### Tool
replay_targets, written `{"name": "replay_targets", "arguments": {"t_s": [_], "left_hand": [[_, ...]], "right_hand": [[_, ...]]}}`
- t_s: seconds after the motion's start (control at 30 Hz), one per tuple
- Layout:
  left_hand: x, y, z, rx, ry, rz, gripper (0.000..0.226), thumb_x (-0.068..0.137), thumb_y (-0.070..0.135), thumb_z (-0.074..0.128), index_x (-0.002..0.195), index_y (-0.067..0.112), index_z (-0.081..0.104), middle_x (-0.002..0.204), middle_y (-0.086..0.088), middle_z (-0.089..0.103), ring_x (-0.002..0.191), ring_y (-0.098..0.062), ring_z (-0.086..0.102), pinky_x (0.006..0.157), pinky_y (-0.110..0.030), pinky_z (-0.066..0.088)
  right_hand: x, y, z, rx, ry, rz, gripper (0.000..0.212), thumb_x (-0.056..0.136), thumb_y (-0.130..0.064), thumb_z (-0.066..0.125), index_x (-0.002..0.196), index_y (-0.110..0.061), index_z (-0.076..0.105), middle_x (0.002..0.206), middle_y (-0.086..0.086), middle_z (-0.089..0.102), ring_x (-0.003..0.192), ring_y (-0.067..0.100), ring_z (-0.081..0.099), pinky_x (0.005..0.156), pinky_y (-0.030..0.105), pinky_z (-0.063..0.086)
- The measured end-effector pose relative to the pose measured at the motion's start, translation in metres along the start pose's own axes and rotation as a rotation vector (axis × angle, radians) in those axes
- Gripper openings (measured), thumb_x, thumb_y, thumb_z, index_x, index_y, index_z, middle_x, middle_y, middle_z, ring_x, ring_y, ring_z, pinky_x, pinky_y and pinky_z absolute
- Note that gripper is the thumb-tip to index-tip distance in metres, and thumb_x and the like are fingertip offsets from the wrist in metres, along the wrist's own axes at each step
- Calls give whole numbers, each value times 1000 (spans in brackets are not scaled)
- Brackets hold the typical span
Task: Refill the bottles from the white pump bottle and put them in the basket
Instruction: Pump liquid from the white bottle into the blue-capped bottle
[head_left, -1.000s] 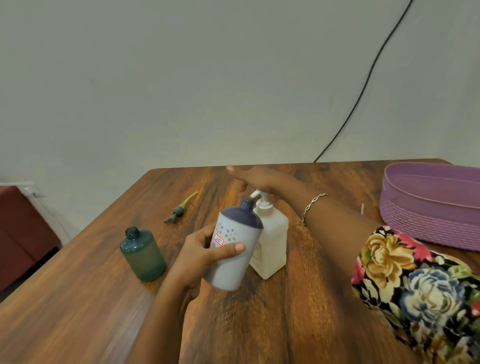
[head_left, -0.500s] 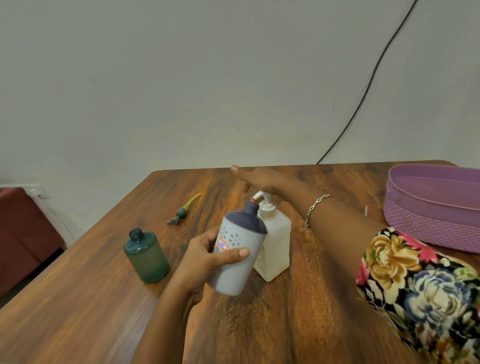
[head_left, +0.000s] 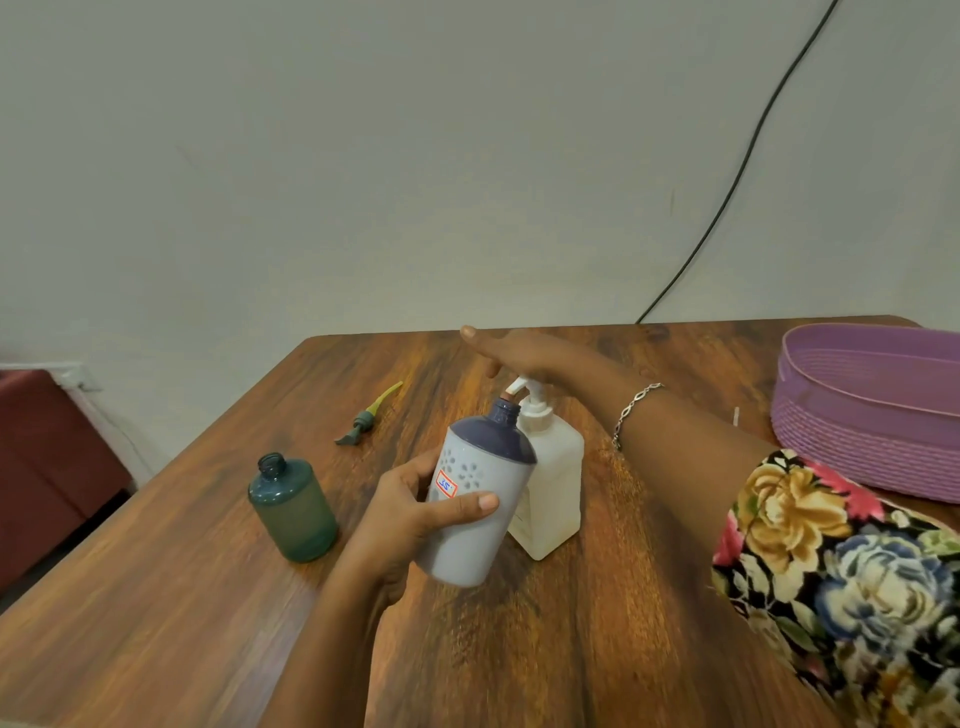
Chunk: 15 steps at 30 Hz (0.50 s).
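My left hand (head_left: 410, 514) grips a pale grey bottle (head_left: 480, 525) with a dark blue shoulder, tilted so its open neck sits just under the spout of the white pump bottle (head_left: 553, 483). The pump bottle stands upright at the table's middle. My right hand (head_left: 519, 353) lies flat on top of the pump head with its fingers straight. A teal bottle (head_left: 293, 509) stands uncapped to the left. The purple basket (head_left: 872, 415) sits at the right edge of the table.
A green pump nozzle with a yellow tube (head_left: 366, 415) lies on the wooden table (head_left: 571, 649) behind the teal bottle. A black cable (head_left: 748, 156) runs down the wall. A dark red seat (head_left: 47, 467) stands left of the table.
The grey bottle has risen a little, bringing its neck closer under the spout. My right hand stays on the pump head.
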<state>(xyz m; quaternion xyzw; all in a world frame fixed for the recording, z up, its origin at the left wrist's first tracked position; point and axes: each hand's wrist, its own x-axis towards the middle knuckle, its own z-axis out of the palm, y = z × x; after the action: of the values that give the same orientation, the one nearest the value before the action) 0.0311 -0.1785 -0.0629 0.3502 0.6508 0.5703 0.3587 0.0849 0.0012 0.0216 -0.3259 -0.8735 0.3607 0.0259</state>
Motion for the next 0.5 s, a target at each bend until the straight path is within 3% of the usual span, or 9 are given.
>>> {"name": "replay_targets", "arguments": {"t_s": [0.1,0.2,0.27,0.5], "left_hand": [[1,1,0,7,2,8,67,42,38,82,104,15,67,96,-8,72,89,-27,68,76,-40,56],[2,-1,1,-10,10,13,66,42,36,82,103,14,68,96,-9,72,87,-27,68,74,-39,56],[2,-3,2,-13,8,10,67,42,35,82,103,14,68,96,-9,72,86,-26,68,72,-37,57],[2,-5,1,-26,1,0,68,41,36,82,104,15,67,97,-9,72,85,-23,69,68,-32,56]], "right_hand": [[1,-1,0,-22,8,13,78,92,-65,21,134,-6,48,137,15,49,117,30,52,71,31,40],[7,1,8,-141,29,9,78,93,-64,21,135,-4,47,140,15,46,122,31,48,93,37,39],[9,2,13,-164,25,9,77,93,-64,21,135,-4,47,140,14,46,124,31,47,99,38,37],[8,3,13,-151,-19,26,75,94,-61,23,136,-3,45,140,16,45,123,31,47,94,36,38]]}}
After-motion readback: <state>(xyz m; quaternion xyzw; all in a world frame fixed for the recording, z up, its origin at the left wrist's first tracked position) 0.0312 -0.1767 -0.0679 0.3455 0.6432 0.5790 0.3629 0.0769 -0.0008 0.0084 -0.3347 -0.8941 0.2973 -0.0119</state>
